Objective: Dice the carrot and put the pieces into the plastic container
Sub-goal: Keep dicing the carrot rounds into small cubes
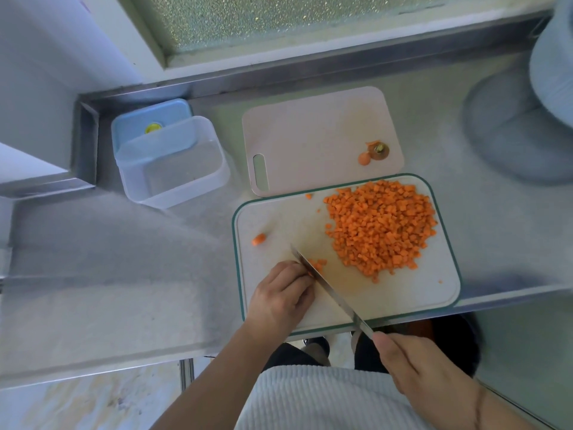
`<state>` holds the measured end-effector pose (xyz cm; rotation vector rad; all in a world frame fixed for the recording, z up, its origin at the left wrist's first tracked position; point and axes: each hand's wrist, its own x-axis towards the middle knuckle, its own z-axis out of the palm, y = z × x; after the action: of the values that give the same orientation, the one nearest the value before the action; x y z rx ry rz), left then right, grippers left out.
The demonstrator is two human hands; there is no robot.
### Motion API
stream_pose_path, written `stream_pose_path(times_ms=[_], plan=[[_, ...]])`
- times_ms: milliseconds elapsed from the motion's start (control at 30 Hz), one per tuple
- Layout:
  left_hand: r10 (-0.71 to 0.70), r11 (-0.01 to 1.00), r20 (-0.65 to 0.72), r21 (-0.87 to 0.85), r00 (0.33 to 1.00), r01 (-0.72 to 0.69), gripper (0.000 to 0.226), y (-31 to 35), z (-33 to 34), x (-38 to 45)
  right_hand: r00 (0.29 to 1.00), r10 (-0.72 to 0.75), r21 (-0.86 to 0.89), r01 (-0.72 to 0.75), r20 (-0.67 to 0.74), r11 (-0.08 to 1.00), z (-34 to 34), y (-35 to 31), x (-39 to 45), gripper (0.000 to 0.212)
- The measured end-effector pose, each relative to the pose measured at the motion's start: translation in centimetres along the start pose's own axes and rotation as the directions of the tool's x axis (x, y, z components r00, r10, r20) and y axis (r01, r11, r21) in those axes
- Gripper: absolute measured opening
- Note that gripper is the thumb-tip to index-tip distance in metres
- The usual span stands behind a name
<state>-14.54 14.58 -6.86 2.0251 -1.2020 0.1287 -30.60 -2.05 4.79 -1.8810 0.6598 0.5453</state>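
Risk: left hand (pixel 280 293) fingertips curled over last carrot strips (pixel 317 265), touching knife (pixel 328 290) blade; slip would nick them. Right hand (pixel 424 367) wrapped round handle. Diced pile (pixel 381 228) just beyond blade. Plastic container (pixel 173 162), far-left of hands, holding nothing; lid (pixel 148 122) behind.

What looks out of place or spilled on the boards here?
Little. A few carrot bits and one rounded end piece lie apart from the diced pile on the near cutting board. The plastic container holds almost no carrot.

Two cutting boards (pixel 310 125); one knife (pixel 328 290); one container (pixel 186 169); one lid (pixel 136 125)
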Motion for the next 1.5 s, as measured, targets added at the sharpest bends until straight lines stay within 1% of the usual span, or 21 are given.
stream_pose_path(times_ms=[67,100,167,233,367,433,533,667,733,800,933,1167,1267,1333,1433,1500], plan=[[0.010,1.000,0.000,0.003,1.000,-0.010,0.004,0.0,0.0,0.1,1.000,0.022,-0.020,-0.022,0.003,1.000,0.2,0.6,0.2,0.045],[0.013,1.000,-0.002,0.006,1.000,-0.013,0.004,0.0,0.0,0.1,1.000,0.023,-0.027,-0.022,0.006,0.999,0.4,0.9,0.3,0.051],[0.010,1.000,-0.015,0.018,1.000,-0.010,0.005,-0.2,0.1,0.0,1.000,-0.027,-0.050,0.027,0.003,0.998,1.0,1.5,1.0,0.066],[0.011,1.000,-0.034,0.025,0.999,-0.010,0.004,-0.4,0.1,-0.2,0.997,-0.082,-0.066,0.081,-0.014,0.995,1.6,1.2,2.0,0.071],[0.015,0.997,-0.048,0.079,0.999,-0.011,0.004,0.0,-0.1,0.1,0.994,-0.100,-0.084,0.097,-0.043,0.992,1.5,-0.4,3.7,0.066],[0.019,0.994,-0.052,0.107,0.998,-0.013,0.005,0.0,-0.4,0.0,0.991,-0.121,-0.082,0.115,-0.060,0.990,1.2,-0.2,3.3,0.063],[0.019,0.996,-0.039,0.088,0.999,-0.015,0.008,-0.1,-0.6,-0.4,0.986,-0.155,-0.052,0.152,-0.061,0.987,1.3,1.1,2.1,0.067],[0.014,0.997,-0.044,0.070,0.999,-0.011,0.012,-0.1,-0.5,-0.8,0.995,-0.095,-0.070,0.095,-0.004,0.993,1.6,2.1,1.5,0.076],[0.005,0.998,-0.049,0.063,0.999,-0.002,0.009,-0.3,-0.4,-0.9,0.996,-0.091,-0.079,0.091,0.004,0.993,1.9,1.9,1.8,0.077],[0.002,0.999,-0.052,0.042,0.999,0.000,0.005,-0.5,-0.4,-1.1,0.995,-0.102,-0.085,0.101,-0.009,0.991,2.1,1.1,2.6,0.073],[-0.019,1.000,-0.064,0.024,0.998,0.020,0.012,-0.6,-0.3,-1.1,0.994,-0.105,-0.082,0.101,-0.041,0.991,1.9,-0.9,4.1,0.057],[-0.032,0.999,-0.076,0.019,0.997,0.033,0.010,-0.4,-0.7,-1.1,0.988,-0.126,-0.039,0.124,-0.085,0.992,1.5,-0.5,2.0,0.051],[-0.027,0.999,-0.068,0.018,0.997,0.028,0.007,-0.2,-0.7,-1.0,0.989,-0.116,-0.041,0.113,-0.091,0.993,1.6,-0.4,1.3,0.044],[-0.021,1.000,-0.066,0.021,0.998,0.022,0.007,-0.3,-0.6,-1.0,0.990,-0.109,-0.056,0.104,-0.090,0.993,2.0,0.2,1.3,0.048],[-0.034,0.999,-0.083,0.023,0.996,0.036,0.009,-0.4,-0.4,-1.0,0.989,-0.134,-0.075,0.129,-0.063,0.989,2.7,1.3,1.9,0.067],[-0.033,0.999,-0.079,0.021,0.996,0.035,0.008,-0.4,-0.4,-1.0,0.990,-0.130,-0.098,0.125,-0.051,0.987,2.9,1.2,2.5,0.073]])
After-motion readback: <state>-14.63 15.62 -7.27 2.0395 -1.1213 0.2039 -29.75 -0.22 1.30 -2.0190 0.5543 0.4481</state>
